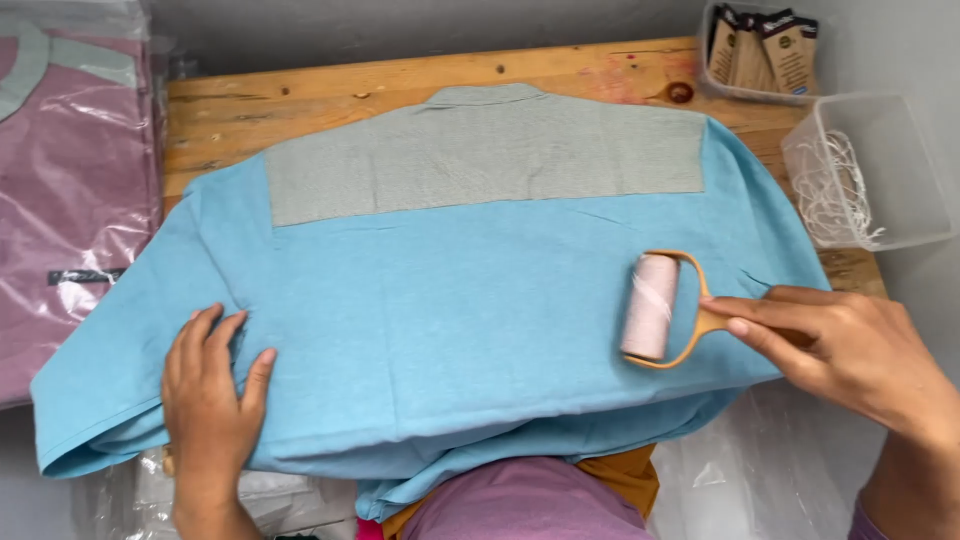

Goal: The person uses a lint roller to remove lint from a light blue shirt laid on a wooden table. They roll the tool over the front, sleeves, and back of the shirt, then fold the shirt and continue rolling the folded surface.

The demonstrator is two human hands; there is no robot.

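Head-camera view: the right hand (850,350) grips the orange handle of a lint roller (652,306), its pale roll resting on the right side of a blue shirt (450,330) spread back-up on a wooden table (300,95). The left hand (208,385) lies open and flat on the cloth's left part, holding nothing. Rolling well likely means keeping that palm pressing the fabric taut and using even, overlapping strokes.
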